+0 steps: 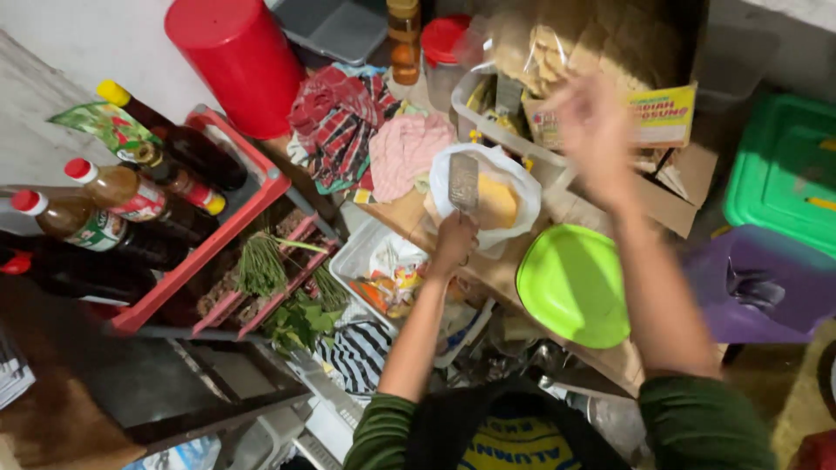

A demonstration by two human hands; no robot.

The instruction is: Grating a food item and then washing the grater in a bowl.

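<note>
**Metal spatula held over a bagged yellow block**

The left hand (455,241) is clamped around the handle of a flat metal spatula (463,182), whose blade points away from the person and lies over a yellow block (496,202) sitting in an open white plastic bag (515,178). Bag and block rest on a wooden board (402,218) near the middle of the scene.

The right hand (592,130) is raised farther off and to the right, blurred, with its fingers spread apart and holding nothing; it hovers in front of a cardboard box (666,187) that carries clear bags of crackers (557,43).

Just to the right of the board and nearer the person lies a round lime-green plate (573,285). Beyond it on the right are a purple container (766,283) and a green plastic crate (784,165). Far of the bag lie a pink cloth (405,150) and a red checked cloth (335,122), with a red cylinder (235,57) further left. On the left a red rack (209,252) holds dark sauce bottles (113,209), and green herbs (261,265) lie in the tier below. A clear tub (357,252) of packets sits just left of the left forearm.
</note>
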